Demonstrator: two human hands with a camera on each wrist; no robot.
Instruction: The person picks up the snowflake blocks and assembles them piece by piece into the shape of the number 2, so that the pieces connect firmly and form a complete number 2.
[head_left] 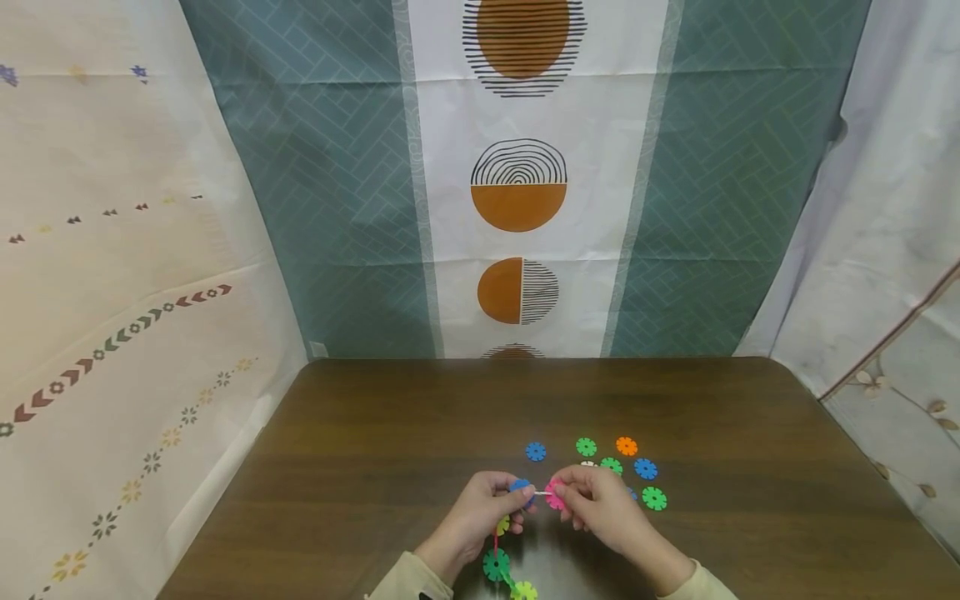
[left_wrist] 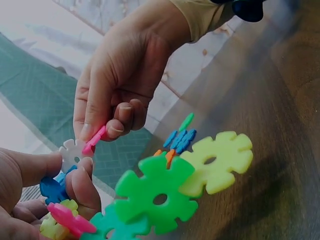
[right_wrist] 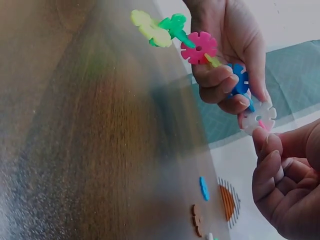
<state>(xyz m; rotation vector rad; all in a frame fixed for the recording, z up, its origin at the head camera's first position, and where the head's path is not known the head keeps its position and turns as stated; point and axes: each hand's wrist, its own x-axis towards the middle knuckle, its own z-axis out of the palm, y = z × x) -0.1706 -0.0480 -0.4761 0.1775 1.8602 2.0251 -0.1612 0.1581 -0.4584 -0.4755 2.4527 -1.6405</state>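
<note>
My left hand (head_left: 474, 515) holds a chain of notched plastic snowflake discs. A blue disc (right_wrist: 239, 80) and a white disc (left_wrist: 70, 150) sit at its fingers and thumb. From there the chain hangs down past a pink disc (right_wrist: 199, 48) to green discs (left_wrist: 156, 192) and a yellow disc (left_wrist: 216, 161) at the far end. Thumb and finger of my right hand (head_left: 606, 506) pinch another pink disc (left_wrist: 94, 139), its edge at the white disc's notched rim. Seen from the head, the white disc is edge-on between the two hands.
Loose discs lie on the dark wooden table (head_left: 360, 450) beyond and beside my right hand, among them a blue disc (head_left: 536, 452), an orange disc (head_left: 626, 446) and a green disc (head_left: 654, 498). Patterned cloths (head_left: 517, 275) hang behind the table and at both sides.
</note>
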